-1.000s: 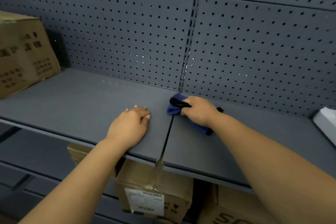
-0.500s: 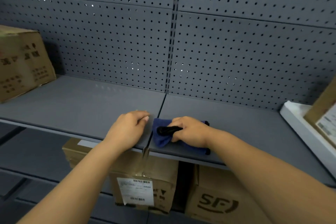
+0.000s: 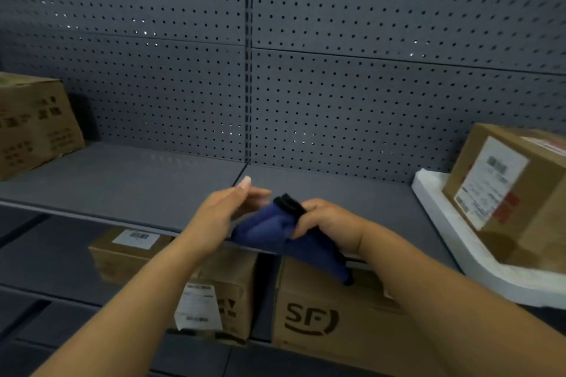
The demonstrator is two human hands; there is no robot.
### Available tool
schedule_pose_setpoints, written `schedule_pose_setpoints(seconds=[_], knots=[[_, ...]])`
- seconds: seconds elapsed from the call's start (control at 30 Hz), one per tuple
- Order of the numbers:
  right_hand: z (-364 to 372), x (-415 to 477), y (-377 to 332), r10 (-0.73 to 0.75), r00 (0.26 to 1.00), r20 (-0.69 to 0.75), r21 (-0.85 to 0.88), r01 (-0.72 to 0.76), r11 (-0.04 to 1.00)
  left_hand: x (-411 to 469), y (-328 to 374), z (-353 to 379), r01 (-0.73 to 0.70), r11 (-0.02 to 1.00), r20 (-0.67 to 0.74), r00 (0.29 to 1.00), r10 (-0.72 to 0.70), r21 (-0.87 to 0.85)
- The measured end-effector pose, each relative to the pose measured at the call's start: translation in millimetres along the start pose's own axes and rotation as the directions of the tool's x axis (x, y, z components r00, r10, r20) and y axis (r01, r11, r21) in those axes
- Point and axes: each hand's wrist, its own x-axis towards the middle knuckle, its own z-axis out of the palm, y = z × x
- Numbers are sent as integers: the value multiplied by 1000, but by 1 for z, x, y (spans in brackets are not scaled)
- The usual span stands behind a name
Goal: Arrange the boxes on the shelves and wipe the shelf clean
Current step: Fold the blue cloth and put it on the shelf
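Right hand [image 3: 329, 223] is clamped around a bunched-up blue cloth [image 3: 275, 231] at the front edge of the grey shelf [image 3: 122, 187], with one end of the cloth drooping over the lip and a black trim bit poking up by the thumb. Left hand [image 3: 225, 214] is open, fingers loosely spread, palm turned toward the cloth and just about touching its left side, so it's not gripping anything. On the same shelf there's a cardboard box [image 3: 33, 122] way off at the left end, and a labelled box [image 3: 514, 193] on the right sitting on a white foam slab [image 3: 477, 257]. Down on the lower shelf are two more, a box with a shipping label [image 3: 196, 294] and an SF-logo box [image 3: 321, 318] beside it.
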Motion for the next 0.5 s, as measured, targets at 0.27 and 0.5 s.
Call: schedule_pose_setpoints(seconds=[0.27,0.5], knots=[[-29,-69,0,-150,969,-199,427,223,876,-21,28,66,-1,979,21,1000,5,-204],[-48,-112,12,-163,906,-391,400,327,856,-28,46,116,-22,996,-22,1000,20,-89]])
